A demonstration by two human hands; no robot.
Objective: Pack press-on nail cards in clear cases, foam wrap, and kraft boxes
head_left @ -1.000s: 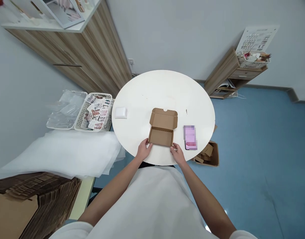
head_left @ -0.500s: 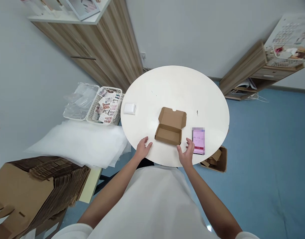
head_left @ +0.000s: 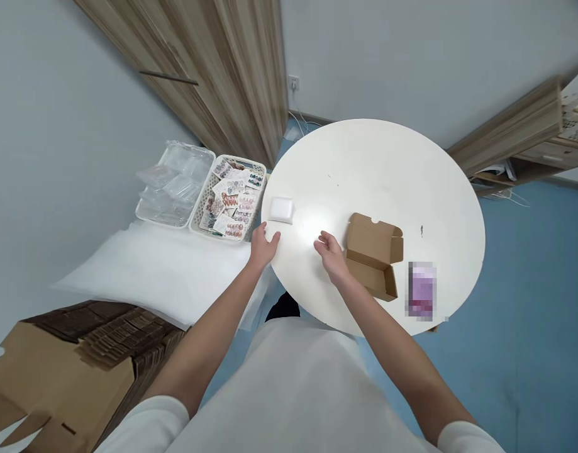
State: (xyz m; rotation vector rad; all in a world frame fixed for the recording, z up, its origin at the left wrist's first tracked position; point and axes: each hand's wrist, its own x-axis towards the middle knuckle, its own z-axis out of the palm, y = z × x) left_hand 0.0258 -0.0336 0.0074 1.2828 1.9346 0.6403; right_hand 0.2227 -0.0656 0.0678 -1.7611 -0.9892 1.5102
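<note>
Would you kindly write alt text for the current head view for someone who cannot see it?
A person's empty left hand is near a white packet on a white table, the empty right hand beside an open cardboard box. A basket of cards stands at left.

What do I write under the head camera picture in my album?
Left hand near a small white packet, right hand by an open cardboard box.

From my end I'm seeing the left grip (head_left: pixel 265 238) spread near a small white packet (head_left: pixel 282 209) on the bench (head_left: pixel 387 163), right grip (head_left: pixel 320 241) loosely curled just beside the open cardboard box (head_left: pixel 371 239).
</note>
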